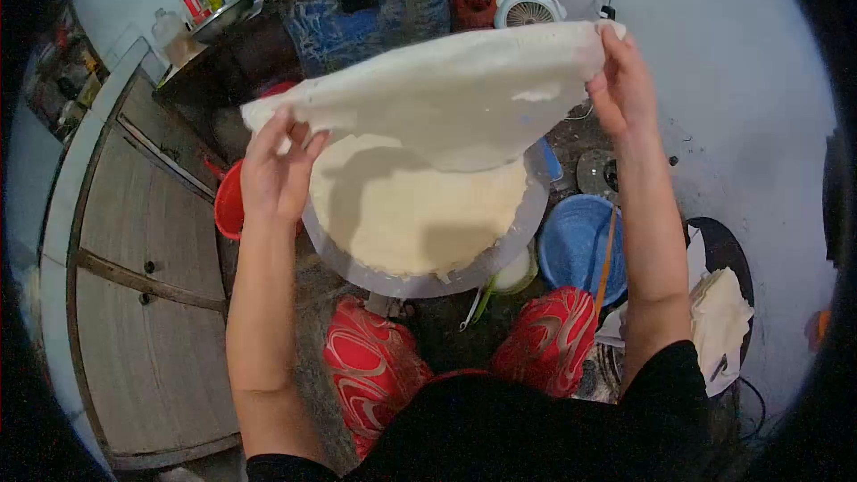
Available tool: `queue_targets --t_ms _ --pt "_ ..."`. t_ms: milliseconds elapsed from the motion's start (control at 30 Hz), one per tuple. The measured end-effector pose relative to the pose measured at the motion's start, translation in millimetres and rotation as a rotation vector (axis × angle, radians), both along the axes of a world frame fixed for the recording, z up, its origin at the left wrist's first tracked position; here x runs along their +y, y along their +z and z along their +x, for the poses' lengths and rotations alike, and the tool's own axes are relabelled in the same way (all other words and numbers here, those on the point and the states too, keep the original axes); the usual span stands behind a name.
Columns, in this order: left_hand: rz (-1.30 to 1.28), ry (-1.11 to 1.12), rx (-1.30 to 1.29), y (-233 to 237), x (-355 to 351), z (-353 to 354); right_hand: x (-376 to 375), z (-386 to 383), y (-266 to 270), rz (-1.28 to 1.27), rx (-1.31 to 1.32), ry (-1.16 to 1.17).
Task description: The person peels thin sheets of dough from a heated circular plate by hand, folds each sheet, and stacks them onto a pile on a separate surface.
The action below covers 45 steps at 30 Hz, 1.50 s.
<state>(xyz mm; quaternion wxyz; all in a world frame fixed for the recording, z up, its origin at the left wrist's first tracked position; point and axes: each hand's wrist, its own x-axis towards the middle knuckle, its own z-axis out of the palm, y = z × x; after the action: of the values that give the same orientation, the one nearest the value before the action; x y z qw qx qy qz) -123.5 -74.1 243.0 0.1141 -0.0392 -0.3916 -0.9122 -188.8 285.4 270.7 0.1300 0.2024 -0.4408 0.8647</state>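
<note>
Overhead, both hands lift thin dough sheet [446, 94]: left hand [278, 170] pinches near edge, right hand [622, 82] grips far corner, above round griddle [527, 228] bearing another sheet [415, 210].

The sheet [446, 89] is off-white with grey shadowed folds. The disc [420, 214] under it is pale cream, on a plain grey plate [527, 223]. The trousers [370, 366] are red with white swirls; the top [536, 428] is black. One tub [228, 205] is red, the basin [571, 245] blue. The cabinet [152, 303] is grey-brown with wood grain. The bag [375, 9] is mottled blue.
</note>
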Motion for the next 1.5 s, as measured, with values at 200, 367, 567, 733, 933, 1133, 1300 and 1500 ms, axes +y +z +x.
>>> queue_targets --t_ms 200,367,567,733,933,1133,1300,1500 --pt "-0.117 0.118 -0.466 -102.6 -6.5 105.9 11.8 81.5 -120.7 0.021 -0.532 0.025" --pt "-0.149 0.069 -0.754 -144.9 0.4 154.9 32.4 126.3 -237.5 0.170 -1.038 0.117" --pt "-0.093 0.012 -0.668 -137.8 -11.0 179.0 19.6 154.6 -165.1 0.345 -0.971 0.229" --pt "0.086 0.121 -0.696 -155.5 -25.9 107.8 2.2 81.4 -208.7 -0.156 -0.991 0.316" --pt "-0.100 0.047 -0.490 -165.4 -28.5 33.1 -31.6 27.2 -200.5 -0.019 -0.893 0.248" --pt "-1.787 0.307 -0.124 -187.1 -33.2 88.8 30.5 59.7 -244.4 0.789 -1.076 0.200" --pt "-2.160 0.256 0.031 -213.6 -57.2 98.8 33.1 77.5 -256.2 0.647 -1.337 0.226" --pt "-1.833 0.476 0.038 -201.2 -61.7 99.4 40.6 71.0 -286.2 0.489 -1.062 -0.010"
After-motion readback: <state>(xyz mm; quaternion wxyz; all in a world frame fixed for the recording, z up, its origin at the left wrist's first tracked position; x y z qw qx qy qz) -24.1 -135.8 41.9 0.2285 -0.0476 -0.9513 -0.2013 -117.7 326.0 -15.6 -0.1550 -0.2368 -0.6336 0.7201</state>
